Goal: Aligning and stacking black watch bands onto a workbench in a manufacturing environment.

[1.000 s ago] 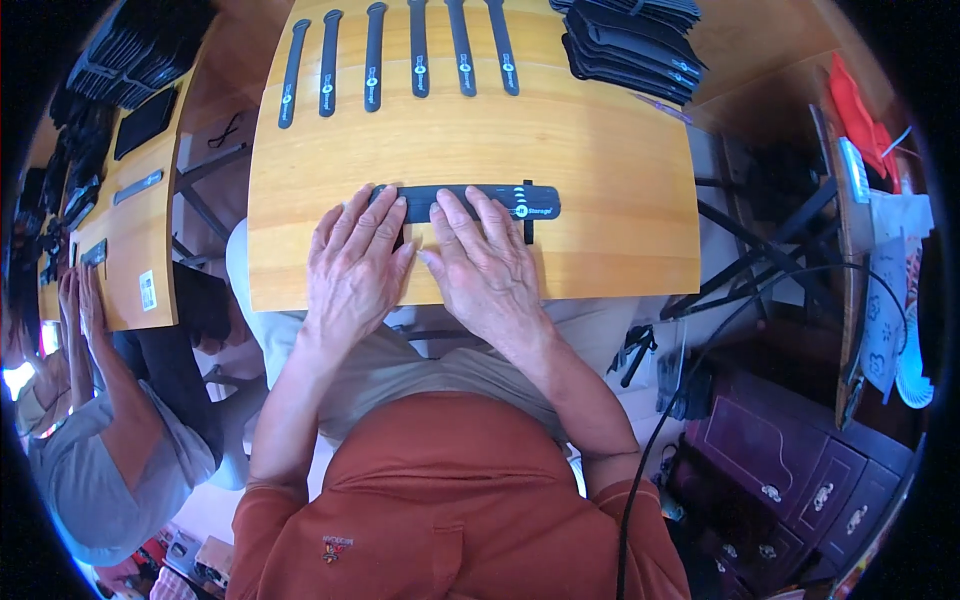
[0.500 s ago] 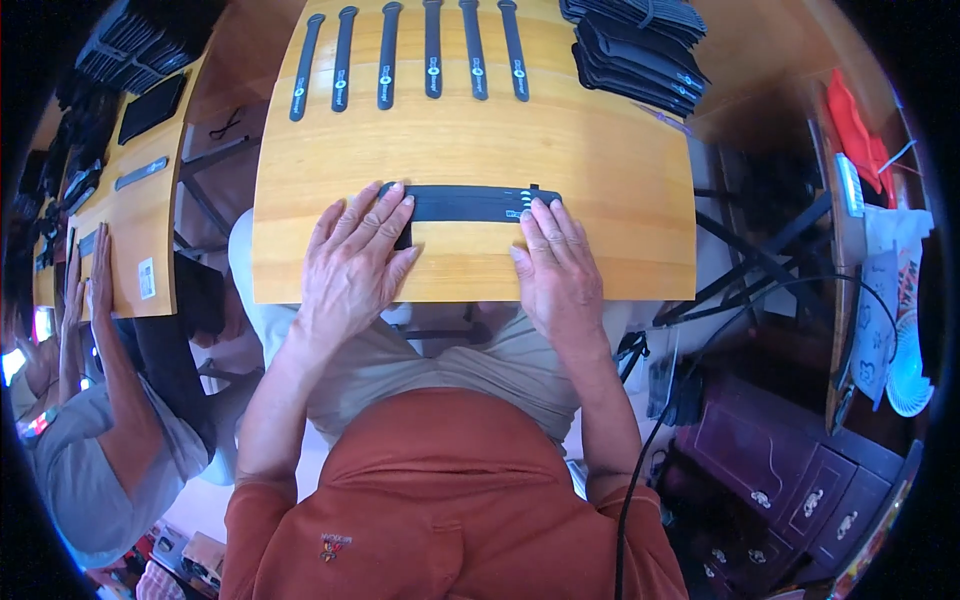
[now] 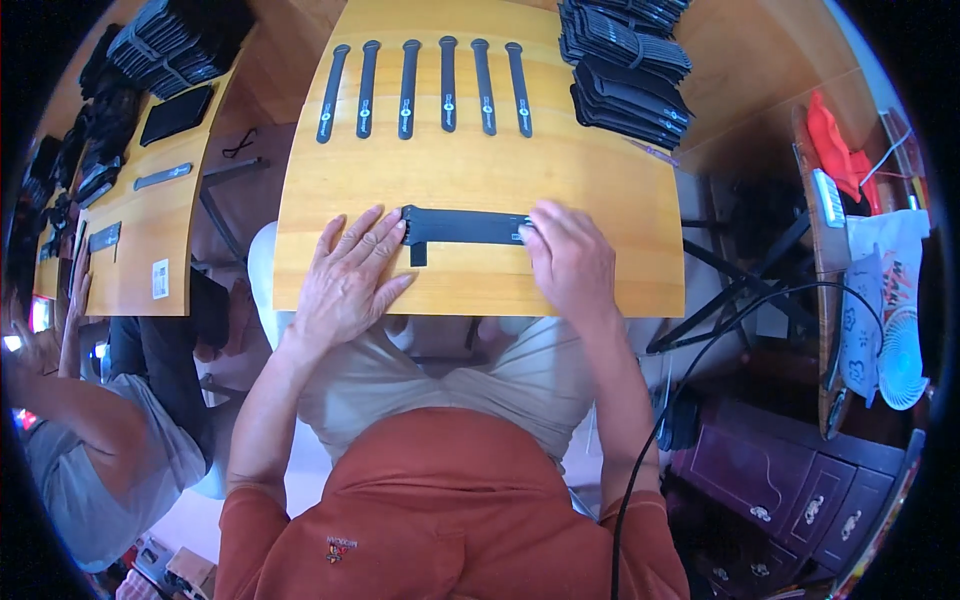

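A flat black fabric strip lies crosswise on the wooden table in front of me, with a short black tab hanging from its left end toward me. My left hand rests flat on the tabletop, fingers stretched out, the fingertips touching the strip's left end. At the other end, my right hand has its fingers curled in a pinch around the strip's edge; they hide that end and part of the pale print there.
Several narrow grey straps lie in a row on the table's far side. Stacked black fabric pieces fill the far right corner, a thin purple tool beside them. At left, another person sits at a neighbouring table.
My right hand has gone from lying flat to pinching the strip's right end. The left hand has shifted slightly left, showing more of the tab. The whole view has tilted a little.
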Action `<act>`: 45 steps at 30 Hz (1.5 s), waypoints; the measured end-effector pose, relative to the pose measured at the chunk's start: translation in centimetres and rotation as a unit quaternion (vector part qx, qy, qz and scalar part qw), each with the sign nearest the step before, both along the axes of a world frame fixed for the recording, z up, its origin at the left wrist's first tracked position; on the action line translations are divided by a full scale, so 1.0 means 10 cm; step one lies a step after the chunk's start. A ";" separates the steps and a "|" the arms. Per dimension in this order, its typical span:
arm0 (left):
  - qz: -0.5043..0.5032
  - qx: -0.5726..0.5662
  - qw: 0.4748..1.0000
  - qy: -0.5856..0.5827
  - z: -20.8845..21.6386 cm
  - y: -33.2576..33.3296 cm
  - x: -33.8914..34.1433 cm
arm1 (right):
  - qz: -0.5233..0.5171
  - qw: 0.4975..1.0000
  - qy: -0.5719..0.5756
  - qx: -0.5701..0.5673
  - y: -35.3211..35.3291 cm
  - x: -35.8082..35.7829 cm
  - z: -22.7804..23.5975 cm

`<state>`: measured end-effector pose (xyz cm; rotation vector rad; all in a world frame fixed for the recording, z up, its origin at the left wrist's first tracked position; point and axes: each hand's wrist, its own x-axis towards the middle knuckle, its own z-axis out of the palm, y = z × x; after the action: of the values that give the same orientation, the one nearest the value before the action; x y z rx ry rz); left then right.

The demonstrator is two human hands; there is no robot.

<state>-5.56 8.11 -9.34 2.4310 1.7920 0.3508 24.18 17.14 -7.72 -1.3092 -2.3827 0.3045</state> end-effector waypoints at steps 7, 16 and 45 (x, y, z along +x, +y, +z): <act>0.006 0.032 0.999 -0.022 -0.05 -0.01 0.00 | -0.013 0.994 0.009 0.110 0.97 -0.29 -0.15; 0.005 0.011 0.999 -0.033 -0.01 -0.02 0.00 | -0.063 0.990 -0.054 0.118 1.25 -0.40 -0.34; 0.012 0.032 0.999 -0.030 -0.04 0.00 0.05 | -0.041 0.989 -0.066 0.124 -0.24 0.88 -0.20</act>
<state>-5.05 8.07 -9.77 2.4155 1.8143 0.4840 33.00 14.70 -9.76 -1.3401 -2.3725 -0.1041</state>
